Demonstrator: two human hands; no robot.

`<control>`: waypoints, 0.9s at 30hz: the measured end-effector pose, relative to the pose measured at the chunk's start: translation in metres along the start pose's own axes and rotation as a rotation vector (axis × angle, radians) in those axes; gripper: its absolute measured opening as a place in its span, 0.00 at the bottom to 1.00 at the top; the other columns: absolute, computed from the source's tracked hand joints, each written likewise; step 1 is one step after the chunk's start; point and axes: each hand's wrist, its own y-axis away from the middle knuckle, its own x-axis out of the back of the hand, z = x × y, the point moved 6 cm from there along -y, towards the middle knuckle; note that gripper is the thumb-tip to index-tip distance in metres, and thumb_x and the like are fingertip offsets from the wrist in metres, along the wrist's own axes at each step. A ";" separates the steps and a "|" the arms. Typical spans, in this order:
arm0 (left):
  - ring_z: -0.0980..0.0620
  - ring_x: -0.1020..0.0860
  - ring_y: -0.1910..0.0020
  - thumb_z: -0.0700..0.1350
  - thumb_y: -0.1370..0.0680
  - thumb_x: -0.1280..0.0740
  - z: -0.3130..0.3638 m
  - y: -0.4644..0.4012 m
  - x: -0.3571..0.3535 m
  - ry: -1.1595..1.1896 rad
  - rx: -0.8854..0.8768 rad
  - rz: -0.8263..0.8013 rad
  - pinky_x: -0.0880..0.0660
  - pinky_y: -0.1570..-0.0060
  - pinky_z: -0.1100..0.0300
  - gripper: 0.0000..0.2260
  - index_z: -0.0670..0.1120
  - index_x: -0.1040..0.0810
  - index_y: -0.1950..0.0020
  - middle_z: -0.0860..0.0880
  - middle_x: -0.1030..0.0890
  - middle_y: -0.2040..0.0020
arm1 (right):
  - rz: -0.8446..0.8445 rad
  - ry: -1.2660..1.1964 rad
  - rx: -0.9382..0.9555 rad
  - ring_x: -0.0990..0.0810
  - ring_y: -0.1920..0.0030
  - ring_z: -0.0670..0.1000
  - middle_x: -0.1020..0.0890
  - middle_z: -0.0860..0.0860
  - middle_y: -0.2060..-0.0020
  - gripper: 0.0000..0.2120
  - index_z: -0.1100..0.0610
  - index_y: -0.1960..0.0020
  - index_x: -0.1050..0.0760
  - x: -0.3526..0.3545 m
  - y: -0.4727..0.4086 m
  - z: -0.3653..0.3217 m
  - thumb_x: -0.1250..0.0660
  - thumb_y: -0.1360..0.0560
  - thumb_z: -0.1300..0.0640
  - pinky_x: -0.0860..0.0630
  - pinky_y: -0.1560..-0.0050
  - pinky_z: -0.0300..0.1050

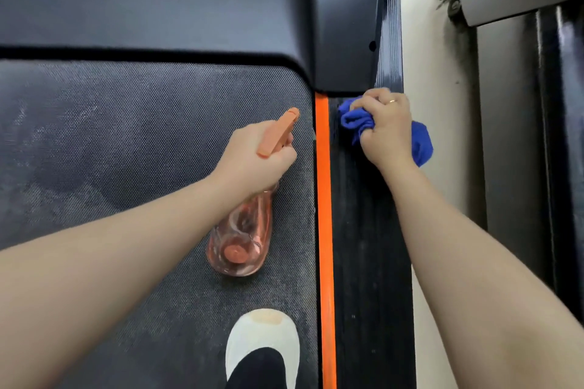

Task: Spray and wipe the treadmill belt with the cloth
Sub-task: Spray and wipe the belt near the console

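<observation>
The blue microfibre cloth [420, 142] is held bunched in the right hand [387, 133], whose fingers are curled round it. It is pressed onto the ribbed black side rail [373, 246], at the rail's far end just short of the motor cover [344, 41]. The cloth therefore lies to the right of the orange stripe [325, 230], off the treadmill belt [126, 142] itself.

The pink spray bottle [243, 240] is gripped at its neck by the left hand [256, 158], fingers closed about the orange trigger head [278, 133]. Whether a finger rests on the trigger cannot be told, since the hand covers it. The bottle's long axis runs roughly along the belt, base toward the person, nozzle pointing forward and slightly right, toward the stripe.

The relation that matters is sideways: the belt lies to the left of the cloth, across the stripe, and directly under the bottle. A return to the belt would call for the right hand to be carried leftward over the stripe. The belt's surface shows paler, smeared patches on its left part, which may be damp streaks. A white shoe [262, 344] stands on the belt near the stripe.
</observation>
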 end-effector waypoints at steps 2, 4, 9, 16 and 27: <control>0.49 0.21 0.56 0.51 0.36 0.41 0.002 -0.001 0.000 -0.026 -0.025 0.001 0.31 0.58 0.61 0.15 0.48 0.20 0.55 0.51 0.18 0.59 | -0.070 -0.036 -0.043 0.27 0.51 0.62 0.20 0.55 0.53 0.21 0.61 0.56 0.19 0.003 -0.017 0.006 0.47 0.41 0.65 0.31 0.52 0.48; 0.48 0.22 0.56 0.51 0.35 0.41 0.001 0.001 0.001 -0.041 -0.030 -0.017 0.31 0.57 0.60 0.14 0.48 0.21 0.56 0.51 0.18 0.59 | -0.136 -0.110 -0.060 0.27 0.54 0.60 0.22 0.55 0.58 0.19 0.64 0.60 0.20 0.004 -0.004 0.004 0.46 0.44 0.65 0.37 0.56 0.41; 0.49 0.22 0.55 0.49 0.35 0.41 0.005 0.012 0.001 0.016 -0.061 -0.050 0.28 0.54 0.58 0.14 0.47 0.21 0.56 0.50 0.18 0.57 | -0.045 -0.159 -0.315 0.30 0.52 0.55 0.22 0.53 0.57 0.16 0.61 0.62 0.22 -0.003 0.100 0.003 0.47 0.41 0.65 0.35 0.58 0.39; 0.52 0.26 0.60 0.48 0.36 0.41 0.003 0.018 0.011 0.063 -0.100 -0.030 0.31 0.56 0.60 0.13 0.48 0.22 0.56 0.51 0.20 0.59 | -0.087 -0.096 -0.034 0.26 0.53 0.61 0.20 0.57 0.56 0.17 0.59 0.57 0.18 -0.027 0.037 -0.040 0.43 0.39 0.63 0.36 0.52 0.44; 0.57 0.24 0.61 0.44 0.37 0.40 -0.018 0.031 0.026 0.241 -0.044 -0.102 0.29 0.55 0.65 0.15 0.43 0.20 0.55 0.50 0.19 0.59 | -0.253 0.063 0.145 0.25 0.58 0.61 0.20 0.56 0.57 0.13 0.57 0.56 0.19 -0.060 0.103 -0.078 0.39 0.36 0.61 0.28 0.58 0.51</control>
